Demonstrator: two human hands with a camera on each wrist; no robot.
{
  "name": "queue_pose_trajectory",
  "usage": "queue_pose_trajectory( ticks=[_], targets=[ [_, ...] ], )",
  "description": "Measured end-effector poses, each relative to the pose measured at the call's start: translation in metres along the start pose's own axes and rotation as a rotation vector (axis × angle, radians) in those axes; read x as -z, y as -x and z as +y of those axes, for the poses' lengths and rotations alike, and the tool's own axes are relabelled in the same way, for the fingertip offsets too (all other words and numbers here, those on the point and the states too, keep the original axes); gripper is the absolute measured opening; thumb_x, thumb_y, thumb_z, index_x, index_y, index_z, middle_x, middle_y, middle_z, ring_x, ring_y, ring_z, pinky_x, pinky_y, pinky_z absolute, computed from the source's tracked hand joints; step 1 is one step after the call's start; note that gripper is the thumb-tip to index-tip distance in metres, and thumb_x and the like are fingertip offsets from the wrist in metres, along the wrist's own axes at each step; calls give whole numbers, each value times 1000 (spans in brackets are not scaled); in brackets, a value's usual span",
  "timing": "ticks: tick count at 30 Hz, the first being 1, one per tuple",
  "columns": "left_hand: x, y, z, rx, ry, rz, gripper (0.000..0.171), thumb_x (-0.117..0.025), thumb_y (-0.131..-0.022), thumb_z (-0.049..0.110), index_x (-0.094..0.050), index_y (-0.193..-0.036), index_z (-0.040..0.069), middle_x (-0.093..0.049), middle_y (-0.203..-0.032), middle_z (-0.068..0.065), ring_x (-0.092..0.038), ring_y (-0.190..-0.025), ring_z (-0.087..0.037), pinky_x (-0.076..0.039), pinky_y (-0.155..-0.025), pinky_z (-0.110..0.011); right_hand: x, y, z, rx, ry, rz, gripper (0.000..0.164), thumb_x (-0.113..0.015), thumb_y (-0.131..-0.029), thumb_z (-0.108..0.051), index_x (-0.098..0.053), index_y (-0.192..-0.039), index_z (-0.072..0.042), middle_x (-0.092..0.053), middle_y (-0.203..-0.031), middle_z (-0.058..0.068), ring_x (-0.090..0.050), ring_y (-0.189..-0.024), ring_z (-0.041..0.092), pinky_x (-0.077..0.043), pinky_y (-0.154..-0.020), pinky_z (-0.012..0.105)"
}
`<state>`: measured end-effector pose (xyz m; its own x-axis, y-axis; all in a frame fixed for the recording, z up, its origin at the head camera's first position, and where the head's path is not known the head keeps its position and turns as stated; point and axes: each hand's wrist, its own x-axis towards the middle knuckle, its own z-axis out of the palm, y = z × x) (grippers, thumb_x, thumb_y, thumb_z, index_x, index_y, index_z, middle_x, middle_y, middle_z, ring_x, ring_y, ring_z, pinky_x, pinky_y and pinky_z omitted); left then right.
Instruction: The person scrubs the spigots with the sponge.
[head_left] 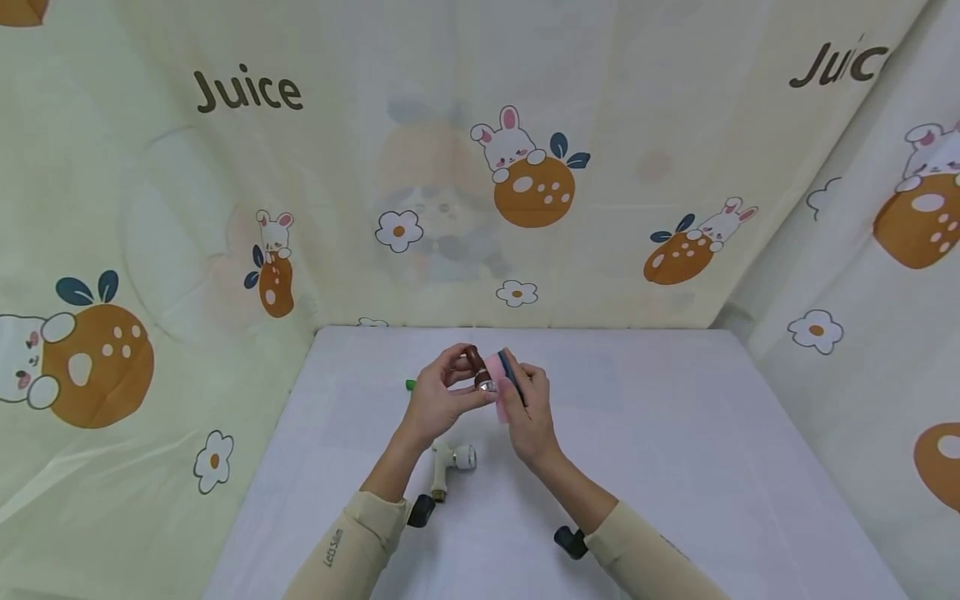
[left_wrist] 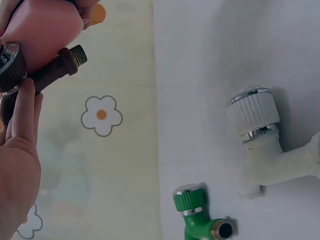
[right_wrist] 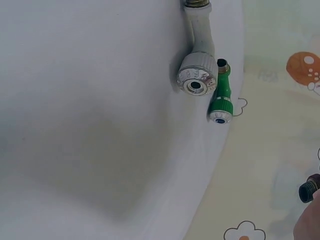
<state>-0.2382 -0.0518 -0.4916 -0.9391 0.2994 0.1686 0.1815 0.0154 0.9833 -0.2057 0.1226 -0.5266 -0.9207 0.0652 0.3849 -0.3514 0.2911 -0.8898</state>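
My left hand (head_left: 437, 402) grips a dark brown tap (head_left: 481, 372) over the table. In the left wrist view the brown tap (left_wrist: 54, 71) shows its threaded end and a ribbed knob. My right hand (head_left: 534, 421) holds a pink sponge (head_left: 496, 369) with a dark scouring side, thumb on the pink face. The pink side lies against the tap in the left wrist view, where the sponge (left_wrist: 47, 31) overlaps its knob. At the right wrist view's edge, only the threaded end of the brown tap (right_wrist: 308, 190) and a bit of a hand appear.
A cream-white tap (head_left: 441, 468) lies on the white table (head_left: 660, 467), below the hands and nearer the body. Farther left lies a green tap (left_wrist: 194, 212), mostly hidden behind the left hand in the head view. A printed curtain (head_left: 337, 167) hangs around the table's back and sides.
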Motion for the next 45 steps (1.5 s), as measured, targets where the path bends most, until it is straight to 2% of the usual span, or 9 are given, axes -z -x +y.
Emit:
queue_pose_trajectory(
  ticks=[6,14,21,29,36,45],
  targets=[
    [0,1,2,16,10,-10,79,-93,-78,17,-53,-146,22,-67,-129,-9,-67,-125,-25,-60,-97,-39,-3,1,-3,1,46,28,49,-47,-111,-27,-43,-160,-21,-44,-132,16,-39,-123,21,-41,-92,37],
    [-2,3,3,24,3,-17,83,-93,-78,18,-51,-150,19,-66,-130,-9,-67,-125,-26,-60,-97,-40,-4,1,-1,17,172,34,49,-39,-113,-29,-39,-161,-18,-43,-133,19,-36,-124,30,-39,-92,42],
    [-7,6,9,3,-77,-69,82,-95,-76,26,-54,-146,25,-69,-127,-4,-67,-124,-22,-61,-95,-37,0,-2,5,-37,233,11,52,-28,-115,-35,-31,-164,-19,-39,-136,21,-34,-122,29,-41,-86,38],
    [-5,6,12,-5,-76,-52,82,-95,-76,24,-55,-147,23,-69,-124,-4,-67,-124,-24,-60,-96,-40,2,-4,5,-16,266,6,52,-32,-114,-35,-30,-165,-22,-37,-138,21,-32,-122,32,-35,-91,42],
    [-4,8,10,15,-89,-57,79,-95,-76,26,-55,-144,30,-68,-127,-2,-67,-124,-22,-60,-96,-40,2,-5,10,-4,374,9,55,-43,-112,-35,-34,-163,-14,-38,-139,25,-34,-121,38,-33,-95,50],
    [-3,9,9,9,-112,-68,81,-96,-75,26,-56,-144,31,-68,-125,-2,-67,-124,-22,-61,-95,-39,9,-4,18,-55,386,-26,56,-47,-111,-38,-38,-161,-14,-39,-141,26,-35,-122,39,-37,-94,50]
  ],
)
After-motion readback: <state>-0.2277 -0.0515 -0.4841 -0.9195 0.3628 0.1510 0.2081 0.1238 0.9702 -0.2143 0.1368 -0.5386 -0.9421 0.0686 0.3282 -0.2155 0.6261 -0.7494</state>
